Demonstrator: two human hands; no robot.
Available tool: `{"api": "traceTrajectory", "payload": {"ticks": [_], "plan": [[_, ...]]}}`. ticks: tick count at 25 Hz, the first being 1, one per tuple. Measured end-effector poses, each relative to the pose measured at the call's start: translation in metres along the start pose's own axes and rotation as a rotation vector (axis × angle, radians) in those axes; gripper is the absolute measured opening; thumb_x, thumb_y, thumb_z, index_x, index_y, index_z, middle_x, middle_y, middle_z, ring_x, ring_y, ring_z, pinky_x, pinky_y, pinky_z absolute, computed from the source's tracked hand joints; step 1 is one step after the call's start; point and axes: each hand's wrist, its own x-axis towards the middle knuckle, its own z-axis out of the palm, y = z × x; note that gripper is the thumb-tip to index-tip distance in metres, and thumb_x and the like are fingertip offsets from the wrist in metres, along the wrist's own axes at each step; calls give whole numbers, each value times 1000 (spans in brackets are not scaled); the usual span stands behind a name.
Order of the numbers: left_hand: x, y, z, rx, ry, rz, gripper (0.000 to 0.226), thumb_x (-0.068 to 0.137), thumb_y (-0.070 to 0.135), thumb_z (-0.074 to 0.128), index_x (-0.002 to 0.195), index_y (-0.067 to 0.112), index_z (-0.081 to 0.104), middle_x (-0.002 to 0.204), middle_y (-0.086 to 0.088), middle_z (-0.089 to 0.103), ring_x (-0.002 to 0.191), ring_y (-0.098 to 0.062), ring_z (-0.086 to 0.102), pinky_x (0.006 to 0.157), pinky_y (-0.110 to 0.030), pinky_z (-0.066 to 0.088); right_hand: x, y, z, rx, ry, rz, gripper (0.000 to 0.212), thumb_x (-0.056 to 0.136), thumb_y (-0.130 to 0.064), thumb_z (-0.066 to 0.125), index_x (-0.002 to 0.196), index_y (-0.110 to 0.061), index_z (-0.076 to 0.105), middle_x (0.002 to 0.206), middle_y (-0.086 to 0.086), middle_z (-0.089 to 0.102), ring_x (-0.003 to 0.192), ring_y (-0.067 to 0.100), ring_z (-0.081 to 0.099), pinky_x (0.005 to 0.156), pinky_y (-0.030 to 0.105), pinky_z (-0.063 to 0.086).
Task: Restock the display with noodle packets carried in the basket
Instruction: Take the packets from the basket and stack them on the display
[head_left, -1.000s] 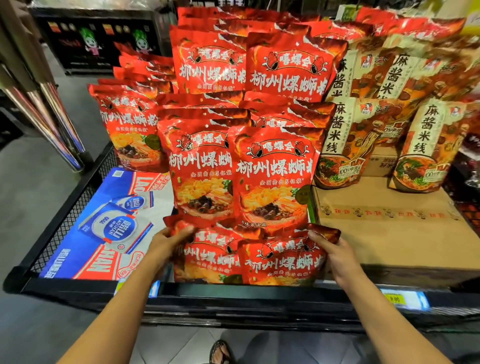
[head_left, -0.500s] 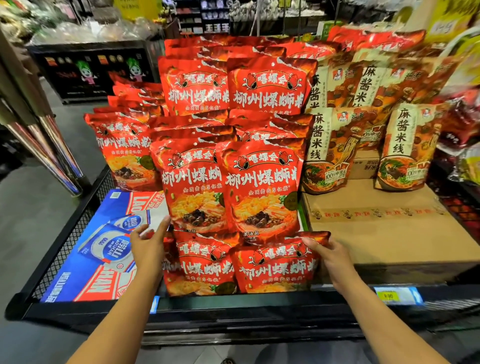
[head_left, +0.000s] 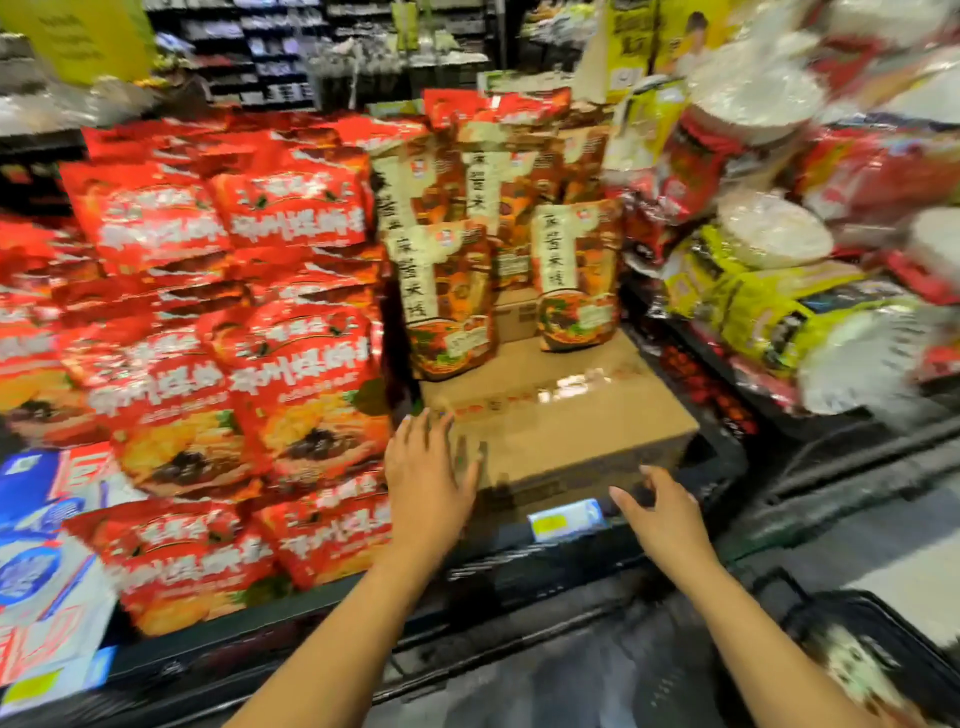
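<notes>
Left hand (head_left: 426, 478) beside noodle packets (head_left: 306, 395)

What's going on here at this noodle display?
A person is working at a shop display, both hands holding nothing. The left hand is open over the near left corner of the brown cardboard box; the right hand reaches open toward its front edge. Shiny red noodle packets are stacked to the left, tall brown-and-cream packets stand on the box, and a black basket sits at lower right.
</notes>
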Motion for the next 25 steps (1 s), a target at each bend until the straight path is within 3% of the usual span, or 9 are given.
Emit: {"api": "traceTrajectory", "payload": {"ticks": [3,8,11,14,16,19,23,25], "plan": [[-19,84,56,7,-246,171,61,94,47,53,142,11,46,152,-15,40,142,-36,32,116,-49,28,-21,73,-56,-61,29,155,67,94,-45,58,148,-14,35,144,9,47,137,34,36,105,45,40],[-57,202,137,91,-531,501,75,97,59,39,156,17,20,163,-8,18,151,-27,13,122,-39,12,-77,195,-128,-136,193,393,71,89,-57,57,143,-12,45,135,13,57,124,33,52,97,37,44],[-84,255,173,170,-686,624,81,96,63,39,157,15,17,163,-9,20,150,-26,15,122,-37,15,-114,250,-151,-129,264,543,85,75,-70,34,134,-12,52,129,14,61,116,35,57,95,40,46],[-105,292,201,228,-853,691,83,95,63,41,157,13,16,162,-8,22,150,-26,19,118,-36,20,-148,278,-162,-59,325,619,61,91,-50,56,137,-10,49,134,15,59,119,37,57,96,43,46],[-112,312,219,251,-930,739,82,95,62,42,156,12,18,160,-9,27,147,-27,24,116,-36,23,-162,296,-163,17,384,703,60,92,-42,62,139,-8,48,131,20,60,116,39,59,92,42,48],[-114,341,251,274,-1021,772,81,94,62,45,154,12,23,155,-7,35,143,-27,32,112,-37,30,-169,315,-171,58,394,830,66,86,-48,67,141,-17,48,128,14,64,115,34,61,89,36,51],[-104,378,297,319,-1134,792,76,94,61,47,150,13,28,150,-7,42,139,-27,38,108,-38,37,-160,347,-187,93,321,1019,79,72,-65,53,137,-22,47,120,13,69,108,33,65,83,35,52],[-96,394,318,346,-1168,797,73,94,60,47,148,14,30,147,-7,45,137,-28,40,106,-39,38,-149,352,-199,80,281,1071,56,84,-57,58,125,-20,50,124,11,66,111,31,63,77,32,48]]}}
